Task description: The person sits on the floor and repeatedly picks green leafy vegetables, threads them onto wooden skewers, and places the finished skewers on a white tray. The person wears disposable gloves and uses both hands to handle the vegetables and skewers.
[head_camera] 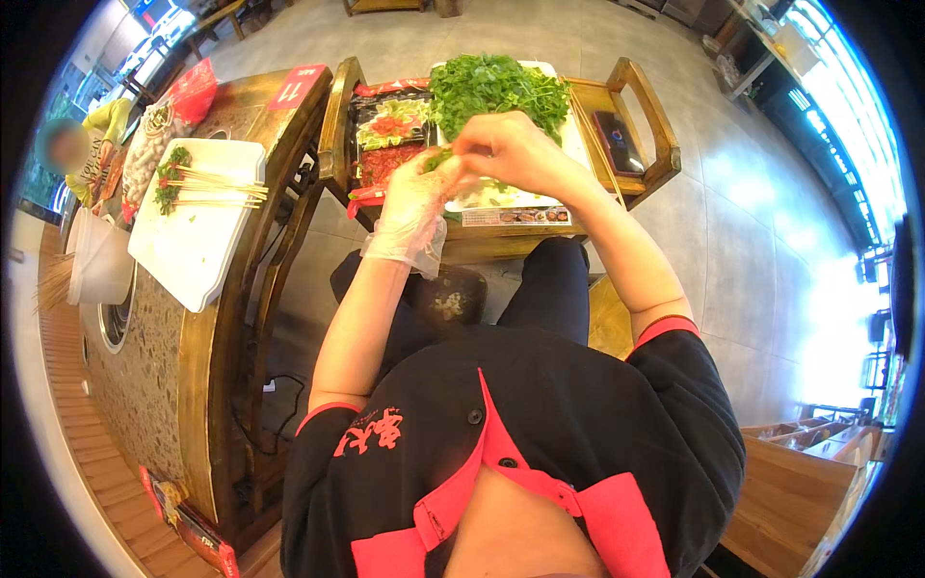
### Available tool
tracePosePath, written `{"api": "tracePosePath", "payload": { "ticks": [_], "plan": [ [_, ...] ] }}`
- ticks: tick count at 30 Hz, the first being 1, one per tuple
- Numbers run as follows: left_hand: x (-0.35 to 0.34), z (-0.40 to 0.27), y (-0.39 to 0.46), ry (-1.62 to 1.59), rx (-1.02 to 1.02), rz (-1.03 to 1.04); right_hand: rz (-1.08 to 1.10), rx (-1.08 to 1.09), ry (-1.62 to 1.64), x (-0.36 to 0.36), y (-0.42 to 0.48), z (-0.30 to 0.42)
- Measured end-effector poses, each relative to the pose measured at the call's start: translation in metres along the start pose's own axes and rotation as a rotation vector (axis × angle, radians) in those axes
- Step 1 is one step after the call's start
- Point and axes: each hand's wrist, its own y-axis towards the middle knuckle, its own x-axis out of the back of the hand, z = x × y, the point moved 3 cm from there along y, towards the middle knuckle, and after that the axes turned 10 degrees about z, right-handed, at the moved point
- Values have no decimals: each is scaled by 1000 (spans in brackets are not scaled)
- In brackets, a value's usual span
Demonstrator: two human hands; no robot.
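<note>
My left hand (419,191), in a clear plastic glove, is closed on a small bunch of green herb leaves (438,160). My right hand (498,148) is bare and meets it at the fingertips; whether it grips anything is hidden. Just beyond them a big heap of leafy green herbs (491,90) lies on a white tray (578,155). Left of the heap stands a black tray of red chopped filling (383,165) with pale green leaves behind it. Thin wooden skewers (596,148) lie along the white tray's right side.
On the stone-topped table at left, a white board (195,246) holds herb-wrapped skewers (209,188). Near it stand a white bucket (105,260) and a bag of pale food (144,162). A phone (618,143) lies at the wooden stand's right. Another person (94,152) sits at far left.
</note>
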Motion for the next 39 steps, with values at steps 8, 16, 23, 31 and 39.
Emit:
{"api": "tracePosePath", "payload": {
  "ticks": [8,16,23,31,39],
  "plan": [
    [4,3,3,-80,-37,-66,-75,-56,107,6,-7,5],
    [5,6,5,-54,12,-72,-24,-44,127,6,-16,-2],
    [7,8,7,-28,58,-150,-246,-436,299,31,-58,-54],
    [-5,3,8,46,104,-174,-393,-964,-233,38,-153,-223],
    [-8,5,20,-12,78,-131,-81,-1091,-326,29,-123,-255]
  ]
}}
